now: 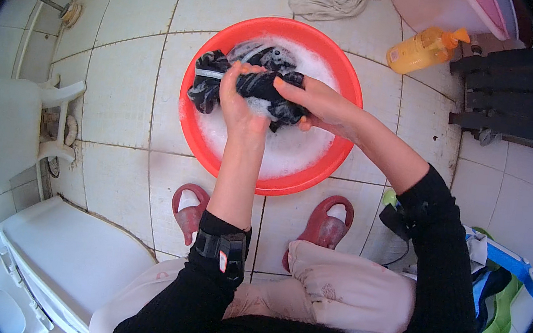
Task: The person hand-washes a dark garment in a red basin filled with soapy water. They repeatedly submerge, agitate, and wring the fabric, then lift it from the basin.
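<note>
Red plastic basin [199, 133] of suds sits upper centre of the frame on the tiled floor [124, 82]. Both hands are clamped on a dark wet garment [258, 85] above the foam: left hand [240, 100], right hand [317, 103]. Judged step: scrubbing or wringing. Next move likely calls for a firm twist, kept over the basin.

Black sleeves [442, 254], black wrist strap [223, 249], red slippers [323, 223]
</note>
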{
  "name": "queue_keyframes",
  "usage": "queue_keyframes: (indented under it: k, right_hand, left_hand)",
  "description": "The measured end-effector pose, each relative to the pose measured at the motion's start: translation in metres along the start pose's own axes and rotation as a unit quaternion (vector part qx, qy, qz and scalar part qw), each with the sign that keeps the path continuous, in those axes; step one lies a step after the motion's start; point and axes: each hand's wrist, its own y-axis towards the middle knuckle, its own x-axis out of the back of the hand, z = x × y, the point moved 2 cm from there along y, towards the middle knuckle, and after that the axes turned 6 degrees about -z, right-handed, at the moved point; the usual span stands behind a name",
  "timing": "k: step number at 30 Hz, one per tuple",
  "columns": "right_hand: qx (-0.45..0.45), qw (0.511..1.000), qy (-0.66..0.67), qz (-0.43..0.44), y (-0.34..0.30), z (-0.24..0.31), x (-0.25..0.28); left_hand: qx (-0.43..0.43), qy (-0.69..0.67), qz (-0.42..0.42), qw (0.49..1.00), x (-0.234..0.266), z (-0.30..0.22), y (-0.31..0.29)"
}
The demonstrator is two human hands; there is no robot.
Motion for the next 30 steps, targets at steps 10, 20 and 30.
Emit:
queue_keyframes:
  k: [10, 20, 30]
  right_hand:
    - [0.463, 0.823, -0.299, -0.14, -0.043, 0.009, 0.013]
    - [0.625, 0.698, -0.334, 0.106, -0.017, 0.05, -0.016]
    - [0.576, 0.779, -0.246, -0.003, 0.0, 0.053, -0.051]
  left_hand:
    - [0.094, 0.004, -0.114, 0.989, -0.023, -0.01, -0.004]
    - [0.086, 0.171, 0.018, 0.981, -0.024, -0.02, -0.039]
    - [-0.026, 0.088, 0.1, 0.991, -0.028, -0.01, -0.042]
